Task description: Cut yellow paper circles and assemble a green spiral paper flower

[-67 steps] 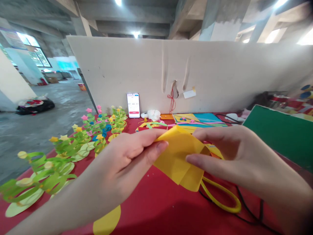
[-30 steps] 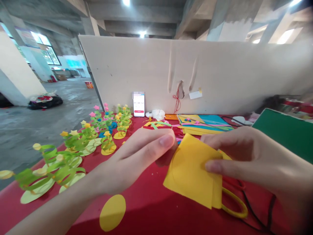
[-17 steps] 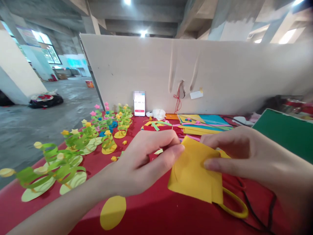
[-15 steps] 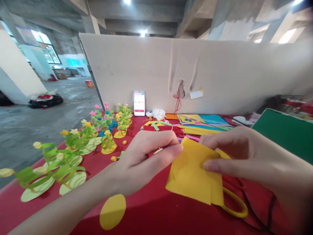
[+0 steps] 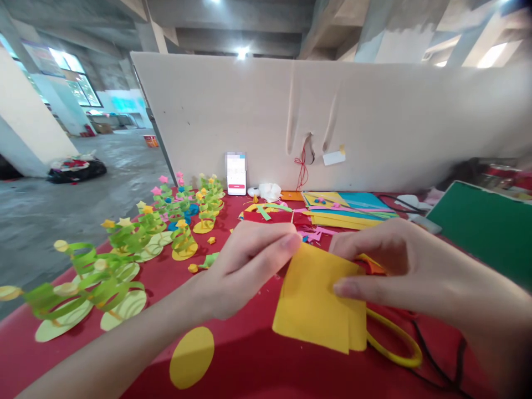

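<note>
Holding a piece of yellow paper [image 5: 316, 305] up in front of me, I see it in the head view between my two hands, above the red counter [image 5: 253, 366]. My left hand [image 5: 245, 271] is closed to a narrow pinch, thumb and forefinger meeting at the paper's upper left corner. My right hand [image 5: 399, 271] grips the paper's right side, the thumb lying flat on the face turned to me and the other fingers behind it, partly hidden. Two layers overlap along the lower right, one edge slightly offset from the other. Below my left wrist a yellow disc [image 5: 192, 357] lies flat on the counter, and a yellow loop [image 5: 399, 362] shows just beyond the paper on the right, near a black cable [image 5: 459, 354]. Off to the left stand rows of green paper spirals [image 5: 112, 291] on round bases, many topped with stars or small discs; a small yellow star [image 5: 193, 268] lies near my left hand. Farther back, a phone [image 5: 236, 180] stands upright against the white panel [image 5: 228, 111], with coloured sheets [image 5: 361, 199] to its right. A green board [image 5: 486, 233] sits tilted beyond my right hand.
</note>
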Demonstrator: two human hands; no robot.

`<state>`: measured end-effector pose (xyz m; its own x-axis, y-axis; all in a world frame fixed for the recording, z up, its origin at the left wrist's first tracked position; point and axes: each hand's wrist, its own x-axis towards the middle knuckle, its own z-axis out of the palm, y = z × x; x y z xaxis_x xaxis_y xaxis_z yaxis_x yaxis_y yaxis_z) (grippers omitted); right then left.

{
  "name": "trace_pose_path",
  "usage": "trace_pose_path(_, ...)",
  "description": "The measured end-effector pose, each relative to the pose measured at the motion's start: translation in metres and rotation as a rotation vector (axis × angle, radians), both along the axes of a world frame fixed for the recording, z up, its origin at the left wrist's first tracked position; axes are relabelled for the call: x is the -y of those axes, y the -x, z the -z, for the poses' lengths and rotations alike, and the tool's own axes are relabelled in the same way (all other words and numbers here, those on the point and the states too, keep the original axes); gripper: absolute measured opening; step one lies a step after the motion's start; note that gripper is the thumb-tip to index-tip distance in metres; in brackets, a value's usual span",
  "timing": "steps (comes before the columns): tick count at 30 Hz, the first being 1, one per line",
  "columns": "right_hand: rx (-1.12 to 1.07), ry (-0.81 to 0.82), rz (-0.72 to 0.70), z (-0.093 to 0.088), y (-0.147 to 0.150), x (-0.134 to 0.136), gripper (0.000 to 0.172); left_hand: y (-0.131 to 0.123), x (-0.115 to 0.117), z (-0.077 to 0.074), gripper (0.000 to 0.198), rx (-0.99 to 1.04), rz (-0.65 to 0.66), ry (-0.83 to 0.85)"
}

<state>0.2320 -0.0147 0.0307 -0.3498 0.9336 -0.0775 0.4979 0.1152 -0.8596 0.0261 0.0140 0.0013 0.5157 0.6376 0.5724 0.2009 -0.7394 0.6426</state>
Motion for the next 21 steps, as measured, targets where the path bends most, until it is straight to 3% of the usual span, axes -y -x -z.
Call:
trace_pose_path(4, 0.013, -0.025, 0.023, 0.002, 0.001, 0.000, 0.023, -0.001, -0.001, -0.003, 0.027, -0.013, 0.115, 0.068)
trace_pose_path(11, -0.029, -0.021, 0.024, -0.001, 0.004, -0.003, 0.011, -0.007, -0.004, -0.005, 0.035, 0.051, 0.046, 0.209)
trace_pose_path(15, -0.045, -0.110, 0.139, -0.001, 0.003, -0.001, 0.015, -0.003, -0.007, -0.012, 0.036, -0.149, 0.035, 0.025)
trace_pose_path(18, -0.012, -0.127, 0.116, -0.002, 0.003, 0.000, 0.013, 0.000, -0.008, -0.016, 0.034, -0.234, 0.040, -0.095)
trace_pose_path(21, 0.019, -0.137, 0.082, -0.004, 0.003, -0.001, 0.009, 0.000, -0.010, -0.017, 0.035, -0.234, 0.018, -0.092)
